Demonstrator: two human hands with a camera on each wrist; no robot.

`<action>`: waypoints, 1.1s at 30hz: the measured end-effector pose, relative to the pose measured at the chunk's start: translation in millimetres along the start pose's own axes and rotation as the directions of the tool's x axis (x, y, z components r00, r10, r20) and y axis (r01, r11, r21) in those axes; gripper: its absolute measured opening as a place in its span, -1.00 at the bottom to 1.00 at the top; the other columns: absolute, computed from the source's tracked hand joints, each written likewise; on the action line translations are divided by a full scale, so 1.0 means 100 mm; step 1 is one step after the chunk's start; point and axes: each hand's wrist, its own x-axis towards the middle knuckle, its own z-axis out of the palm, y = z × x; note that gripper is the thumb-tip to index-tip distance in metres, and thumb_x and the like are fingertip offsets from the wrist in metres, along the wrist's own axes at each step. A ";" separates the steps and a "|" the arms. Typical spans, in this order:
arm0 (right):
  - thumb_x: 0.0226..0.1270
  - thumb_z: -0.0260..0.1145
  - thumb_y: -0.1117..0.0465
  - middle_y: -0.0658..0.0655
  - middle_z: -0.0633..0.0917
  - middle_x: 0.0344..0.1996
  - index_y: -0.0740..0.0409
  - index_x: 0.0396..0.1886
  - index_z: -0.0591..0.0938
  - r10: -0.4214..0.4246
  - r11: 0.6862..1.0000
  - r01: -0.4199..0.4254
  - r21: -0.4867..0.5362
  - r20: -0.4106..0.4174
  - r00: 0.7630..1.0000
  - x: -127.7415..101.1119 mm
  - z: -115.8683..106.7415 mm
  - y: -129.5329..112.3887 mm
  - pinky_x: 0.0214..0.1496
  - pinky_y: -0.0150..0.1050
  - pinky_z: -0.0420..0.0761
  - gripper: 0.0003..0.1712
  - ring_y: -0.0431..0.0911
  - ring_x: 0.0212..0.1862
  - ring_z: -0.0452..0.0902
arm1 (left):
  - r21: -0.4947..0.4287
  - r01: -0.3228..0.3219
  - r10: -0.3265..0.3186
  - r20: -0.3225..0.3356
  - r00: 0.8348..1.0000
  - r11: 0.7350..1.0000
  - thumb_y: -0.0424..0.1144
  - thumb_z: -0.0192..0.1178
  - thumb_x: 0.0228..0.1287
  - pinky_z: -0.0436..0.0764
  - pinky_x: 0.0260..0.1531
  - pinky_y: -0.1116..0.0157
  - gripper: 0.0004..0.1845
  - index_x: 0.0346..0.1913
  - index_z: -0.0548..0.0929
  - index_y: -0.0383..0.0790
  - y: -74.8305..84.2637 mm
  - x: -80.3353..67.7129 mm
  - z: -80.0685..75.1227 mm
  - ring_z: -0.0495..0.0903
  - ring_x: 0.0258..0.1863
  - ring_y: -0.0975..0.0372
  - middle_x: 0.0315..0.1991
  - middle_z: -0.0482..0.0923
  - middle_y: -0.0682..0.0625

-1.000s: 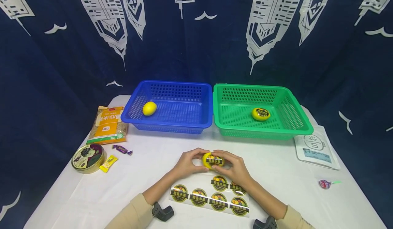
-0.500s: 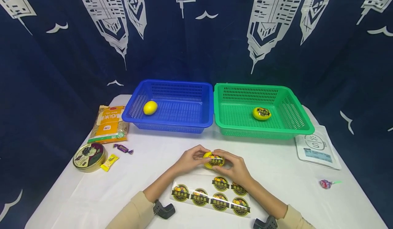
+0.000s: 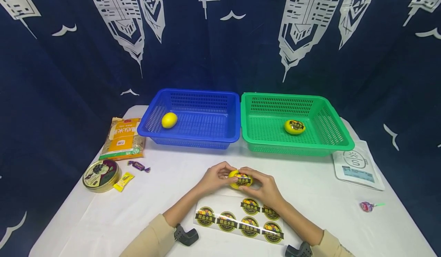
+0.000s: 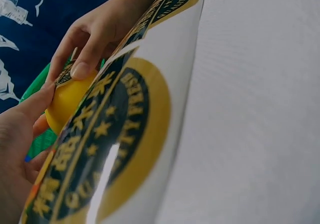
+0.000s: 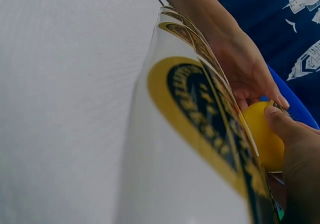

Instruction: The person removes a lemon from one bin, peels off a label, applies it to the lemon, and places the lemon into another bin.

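Both hands hold one yellow lemon [image 3: 240,179] just above the white table, in front of me. My left hand [image 3: 217,177] grips its left side and my right hand [image 3: 262,188] its right side, fingers pressing a round black-and-gold sticker onto its top. In the left wrist view the lemon [image 4: 67,101] shows between my left fingers [image 4: 25,114] and the right hand's fingers [image 4: 82,49]. The right wrist view shows the lemon [image 5: 262,134] too. A sticker sheet [image 3: 241,219] with several stickers lies below the hands.
A blue basket [image 3: 193,134] holds a plain lemon [image 3: 169,119]; a green basket [image 3: 296,147] holds a stickered lemon [image 3: 294,126]. Left: a rice bag [image 3: 123,138], a round tin [image 3: 100,170], two candies [image 3: 138,166]. Right: a white pouch [image 3: 358,165] and a lollipop [image 3: 366,206].
The hands and lemon stay nearly in place; the left fingers have shifted a little over the lemon's top. The view has tilted slightly.
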 end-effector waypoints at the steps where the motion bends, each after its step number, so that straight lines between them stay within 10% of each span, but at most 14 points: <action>1: -0.12 0.51 0.39 0.30 0.60 -0.03 0.35 -0.04 0.58 0.008 1.000 -0.008 0.018 0.006 1.000 0.00 0.00 0.01 0.11 -0.33 0.49 -0.46 0.14 0.03 0.52 | -0.010 0.009 -0.009 0.002 1.000 1.000 -0.33 0.30 0.13 0.58 -0.05 0.29 -0.71 -0.11 0.54 -0.37 -0.02 0.01 0.00 0.58 -0.07 0.04 -0.08 0.58 -0.19; 9: -0.02 0.44 0.41 0.35 0.54 0.05 0.39 0.04 0.53 0.097 0.978 -0.109 0.177 0.075 0.992 -0.03 0.00 0.08 -0.05 -0.25 0.59 -0.45 0.11 0.03 0.52 | -0.087 0.037 -0.035 0.027 0.999 0.996 -0.31 0.33 0.08 0.62 -0.15 0.36 -0.70 -0.11 0.59 -0.29 -0.28 0.09 -0.02 0.63 -0.15 0.17 -0.12 0.62 -0.11; 27: -0.04 0.44 0.42 0.34 0.47 0.12 0.41 0.18 0.41 0.184 0.949 -0.229 0.216 0.210 0.960 -0.04 -0.09 0.13 0.02 -0.27 0.55 -0.29 0.00 -0.03 0.58 | -0.157 0.091 -0.065 0.163 0.985 0.983 -0.43 0.21 0.18 0.56 -0.03 0.29 -0.59 0.12 0.50 -0.38 -0.11 0.00 -0.17 0.55 0.01 0.10 0.07 0.50 -0.22; 33: -0.03 0.46 0.35 0.33 0.50 0.10 0.39 0.19 0.41 0.177 0.965 -0.209 0.161 0.192 0.965 -0.08 -0.05 0.22 0.04 -0.25 0.54 -0.27 0.03 -0.05 0.58 | -0.146 -0.038 0.064 0.174 0.983 0.989 -0.41 0.30 0.09 0.55 -0.01 0.30 -0.44 0.20 0.42 -0.29 -0.25 0.01 -0.11 0.50 0.07 0.09 0.13 0.46 -0.20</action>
